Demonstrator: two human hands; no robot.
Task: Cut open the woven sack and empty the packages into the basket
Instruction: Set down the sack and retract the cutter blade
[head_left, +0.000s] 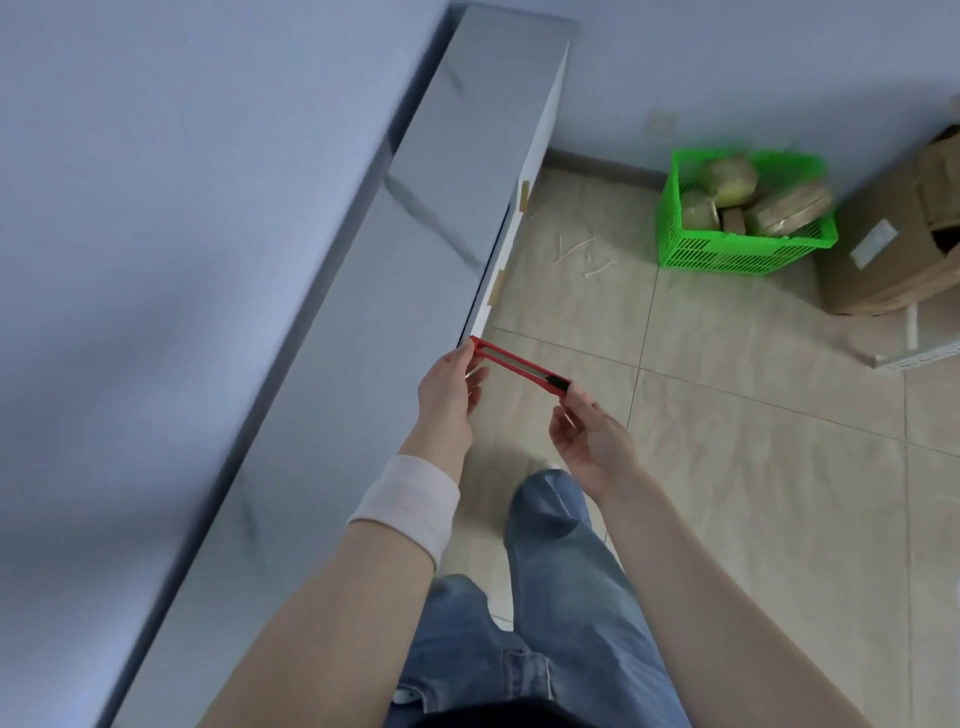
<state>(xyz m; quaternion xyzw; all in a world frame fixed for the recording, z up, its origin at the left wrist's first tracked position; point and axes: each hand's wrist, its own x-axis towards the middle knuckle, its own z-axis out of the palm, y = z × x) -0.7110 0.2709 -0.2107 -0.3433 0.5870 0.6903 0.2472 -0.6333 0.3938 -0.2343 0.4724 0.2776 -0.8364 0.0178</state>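
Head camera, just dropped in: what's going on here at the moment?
A person stands beside a long grey counter, holding a red utility knife between both hands. The left hand pinches its far end, and the right hand pinches the end with the black slider in its fingers. Whether the blade is out is unclear. On the floor by the wall, the green basket already holds several wrapped packages, with a cardboard box beside it. No woven sack is in view.

Left hand (447, 387) and right hand (592, 441) each pinched an end of a red utility knife (519, 366) | long grey bench (363, 312) ran alongside | green basket (727, 254) on tiled floor (727, 415) held wrapped packages (732, 182), near a cardboard box (883, 260)
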